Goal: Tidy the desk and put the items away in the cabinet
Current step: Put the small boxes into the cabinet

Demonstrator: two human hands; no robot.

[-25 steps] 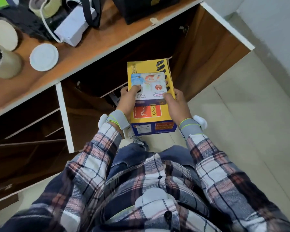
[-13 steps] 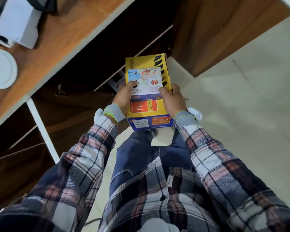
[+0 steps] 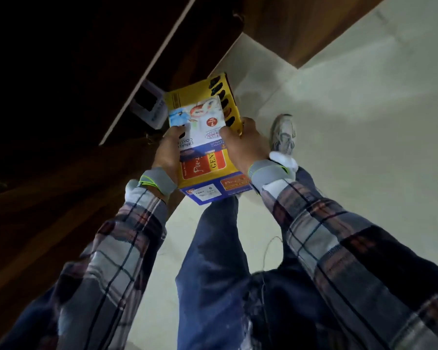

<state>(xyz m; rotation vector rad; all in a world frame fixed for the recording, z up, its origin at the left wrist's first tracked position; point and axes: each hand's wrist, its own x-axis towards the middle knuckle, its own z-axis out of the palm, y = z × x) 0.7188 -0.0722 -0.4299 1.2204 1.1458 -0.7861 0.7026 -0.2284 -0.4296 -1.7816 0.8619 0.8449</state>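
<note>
A yellow shoe box (image 3: 214, 170) with a blue end panel is held low in front of me. On its lid lies a smaller white and blue coaster box (image 3: 200, 117). My left hand (image 3: 168, 150) grips the box's left side with the thumb pressing on the small box. My right hand (image 3: 245, 145) grips the right side, thumb also on the small box. The far end of the stack points at the dark cabinet opening (image 3: 74, 72) under the desk.
A white-edged shelf board (image 3: 147, 72) runs diagonally above the box, with a small white device (image 3: 149, 107) just beyond it. A brown wooden side panel (image 3: 301, 26) stands at the upper right. Pale floor tiles (image 3: 364, 147) spread to the right; my shoe (image 3: 283, 135) is beside the box.
I have bent lower; the desk top has left the view. Both hands carried the stacked boxes down toward the lower cabinet opening, with the same hold on them.
</note>
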